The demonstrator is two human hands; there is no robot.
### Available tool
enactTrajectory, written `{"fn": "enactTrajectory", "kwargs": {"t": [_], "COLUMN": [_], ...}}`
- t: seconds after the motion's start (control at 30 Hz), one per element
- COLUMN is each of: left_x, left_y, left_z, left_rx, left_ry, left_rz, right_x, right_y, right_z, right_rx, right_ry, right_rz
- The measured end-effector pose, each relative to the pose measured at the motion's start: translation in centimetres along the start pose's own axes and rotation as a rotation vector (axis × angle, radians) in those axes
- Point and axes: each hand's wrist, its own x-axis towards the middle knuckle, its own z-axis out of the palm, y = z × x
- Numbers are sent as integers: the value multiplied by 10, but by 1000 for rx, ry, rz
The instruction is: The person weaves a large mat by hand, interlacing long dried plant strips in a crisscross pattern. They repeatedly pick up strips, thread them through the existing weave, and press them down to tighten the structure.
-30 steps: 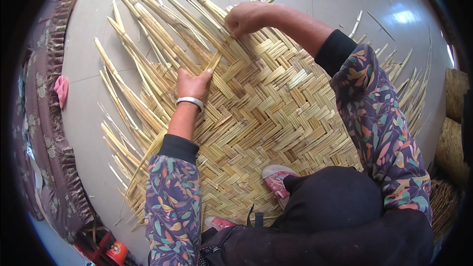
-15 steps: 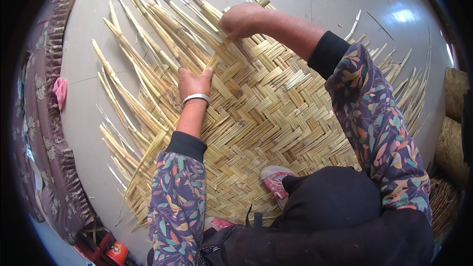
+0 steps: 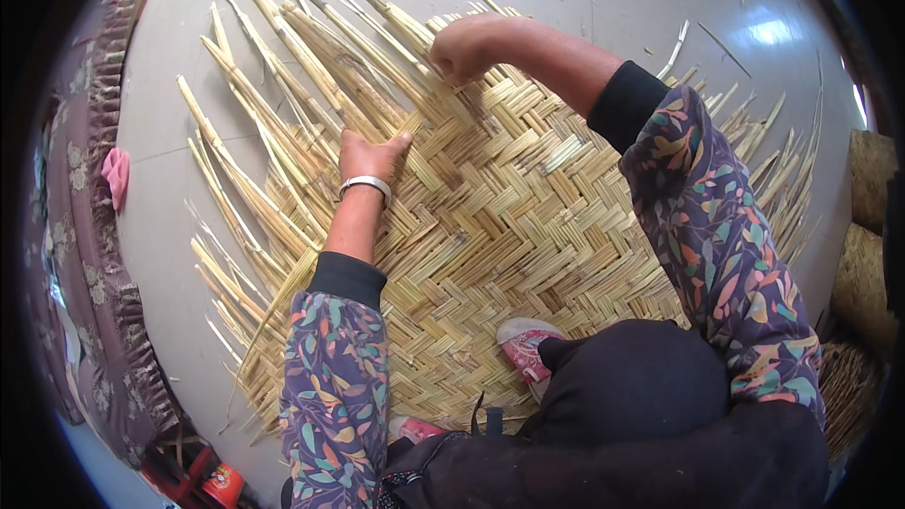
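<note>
grey floor (image 3: 170, 179), glossy, with scattered reed scraps (image 3: 724, 48); purple flowered cloth (image 3: 94, 245) along the left edge, a small pink cloth (image 3: 115, 177) just beside it. one woven mat (image 3: 584, 245), herringbone pattern, pale yellow to brown, spread flat on the floor before and beneath the person; long unwoven reeds (image 3: 320, 75) fanning out at its upper left. one left hand (image 3: 370, 158), white bangle (image 3: 366, 184) at the wrist, over the mat's left part, thumb and fingers grasping a flattened reed strip (image 3: 413, 121). one right hand (image 3: 462, 47), at the mat's upper edge, fingers curled downward, tips hidden; cannot tell whether they grasp a reed. one red-and-white shoe (image 3: 525, 349) on the mat.
</note>
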Motion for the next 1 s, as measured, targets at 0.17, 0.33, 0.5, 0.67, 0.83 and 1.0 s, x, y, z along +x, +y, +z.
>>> {"fn": "enactTrajectory", "kwargs": {"t": [0.17,0.33,0.5,0.67,0.83,1.0], "left_x": [-2,-2,2,-5,-11,-19], "left_y": [-4,-11,-18,-11,-7,-16], "left_z": [-2,1,10,17,6,11], "left_rx": [-2,-142,-210,-184,-125,-126], "left_ry": [-47,-48,-17,106,46,66], "left_rz": [68,77,5,26,42,114], "right_x": [8,-3,-5,-5,-10,-8], "right_y": [20,8,11,3,1,3], "right_z": [13,14,13,5,8,23], "right_rx": [322,255,243,105,184,126], "right_ry": [-74,55,188,202,84,34], "right_rz": [28,29,-59,-4,30,15]}}
